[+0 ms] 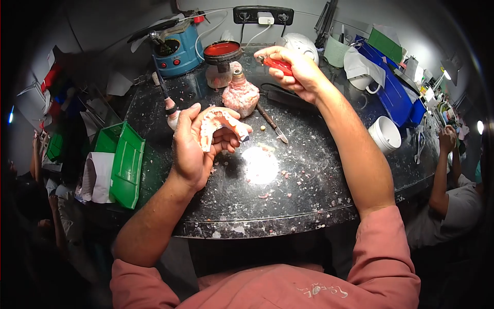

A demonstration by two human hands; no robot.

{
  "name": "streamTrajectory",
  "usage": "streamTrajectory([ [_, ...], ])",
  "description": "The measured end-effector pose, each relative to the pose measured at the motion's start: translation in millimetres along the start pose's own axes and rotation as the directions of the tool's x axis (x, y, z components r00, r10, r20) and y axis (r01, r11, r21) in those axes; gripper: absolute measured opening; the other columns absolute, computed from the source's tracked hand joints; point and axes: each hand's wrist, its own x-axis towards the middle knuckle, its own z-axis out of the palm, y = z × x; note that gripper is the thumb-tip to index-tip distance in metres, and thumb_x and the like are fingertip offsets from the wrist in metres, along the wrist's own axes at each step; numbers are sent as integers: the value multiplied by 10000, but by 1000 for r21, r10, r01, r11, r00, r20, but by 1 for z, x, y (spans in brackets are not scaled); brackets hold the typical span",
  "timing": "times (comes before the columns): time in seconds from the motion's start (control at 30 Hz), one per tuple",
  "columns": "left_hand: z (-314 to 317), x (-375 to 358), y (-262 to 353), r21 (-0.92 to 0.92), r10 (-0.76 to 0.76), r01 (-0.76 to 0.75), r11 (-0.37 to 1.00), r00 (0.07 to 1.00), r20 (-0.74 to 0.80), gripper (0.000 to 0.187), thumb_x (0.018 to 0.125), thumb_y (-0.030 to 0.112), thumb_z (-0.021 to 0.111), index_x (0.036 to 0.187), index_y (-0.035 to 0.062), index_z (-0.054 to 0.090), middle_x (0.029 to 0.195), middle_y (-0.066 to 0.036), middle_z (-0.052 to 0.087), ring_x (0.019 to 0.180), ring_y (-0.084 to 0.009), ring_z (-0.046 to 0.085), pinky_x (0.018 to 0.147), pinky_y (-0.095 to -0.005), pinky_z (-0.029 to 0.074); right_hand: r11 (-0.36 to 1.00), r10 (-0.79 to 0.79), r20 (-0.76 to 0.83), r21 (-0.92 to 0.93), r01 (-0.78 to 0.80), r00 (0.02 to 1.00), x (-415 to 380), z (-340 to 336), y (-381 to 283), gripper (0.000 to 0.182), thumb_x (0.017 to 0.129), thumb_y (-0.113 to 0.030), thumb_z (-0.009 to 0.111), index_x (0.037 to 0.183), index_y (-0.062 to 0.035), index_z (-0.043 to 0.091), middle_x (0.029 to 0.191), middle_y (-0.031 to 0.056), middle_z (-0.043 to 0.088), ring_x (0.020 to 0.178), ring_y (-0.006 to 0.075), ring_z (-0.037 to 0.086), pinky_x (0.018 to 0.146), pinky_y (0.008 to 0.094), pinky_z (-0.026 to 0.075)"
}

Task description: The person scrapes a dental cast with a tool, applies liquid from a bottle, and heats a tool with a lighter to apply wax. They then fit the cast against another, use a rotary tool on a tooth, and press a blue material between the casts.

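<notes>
My left hand (188,139) is wrapped round a horseshoe-shaped dental cast (218,119), pale with pinkish patches, held above the bench. In my right hand (306,77) is a red lighter (279,65), raised over the back of the bench with its metal end toward the left; no flame shows. Between the hands and behind them stands a wax-crusted spirit burner (241,98) with a metal neck. A wax knife (272,124) with a dark handle lies on the bench beside the burner.
Wax crumbs litter the black bench (242,201). At left are a green bin (128,167) and a blue machine (177,54). A round dish of red wax (222,49) stands at the back. On the right are a white cup (385,135) and blue trays (386,82). Other people sit at both sides.
</notes>
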Motion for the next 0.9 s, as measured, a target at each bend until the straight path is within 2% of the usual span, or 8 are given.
streamTrajectory([
  [0.07,0,0,-1,3,9,-9,1000,1000,4,632,942,484,253,1062,-23,612,934,-232,683,721,-171,616,667,-280,500,983,173,128,45,-180,977,-3,-1,-7,328,960,-235,432,1204,-70,577,640,-17,444,406,5,274,321,145,226],
  [0.13,0,1,-2,15,25,-25,1000,1000,3,632,946,486,247,1053,-18,613,927,-227,684,717,-168,613,665,-277,499,945,254,228,150,-291,940,-4,2,-9,316,943,-221,451,1182,-73,595,590,-35,421,372,5,238,305,150,205],
  [0.2,0,0,-3,15,16,-16,1000,1000,-3,623,950,481,246,1042,-13,614,919,-225,685,712,-166,613,663,-276,498,936,288,204,145,-319,936,-4,5,-9,304,931,-209,466,1165,-70,600,567,-36,424,359,6,239,301,153,201],
  [0.43,2,0,0,22,28,-28,999,1000,14,609,956,468,233,1031,1,616,904,-211,690,707,-157,606,663,-277,488,954,252,89,141,-263,964,-8,16,2,233,880,-238,541,1034,-68,584,539,-46,429,345,8,258,293,159,199],
  [0.57,2,0,-1,28,20,-20,999,1000,12,603,960,461,220,1023,9,614,900,-203,691,703,-162,600,666,-283,484,942,274,114,170,-290,955,-7,18,6,239,876,-229,537,1047,-67,581,549,-42,437,349,6,261,293,158,201],
  [0.77,2,-1,-1,40,15,-16,999,1000,12,604,964,460,210,1026,14,614,900,-190,691,719,-161,598,683,-285,480,919,220,90,313,-238,971,-2,15,9,343,880,-183,503,1188,-57,584,533,-48,408,351,7,240,292,158,207],
  [0.87,2,-1,-1,45,16,-17,999,1000,14,606,966,458,204,1026,17,614,902,-186,691,725,-159,597,686,-285,479,934,240,53,259,-246,969,-5,15,13,309,915,-188,478,1179,-62,577,511,-56,396,333,10,244,273,146,202],
  [0.9,2,-1,0,42,17,-18,999,1000,12,606,966,458,204,1026,17,614,902,-186,691,725,-159,597,686,-285,479,938,256,14,238,-252,967,-6,18,12,263,909,-191,485,1121,-76,591,499,-52,389,331,13,247,273,146,202],
])
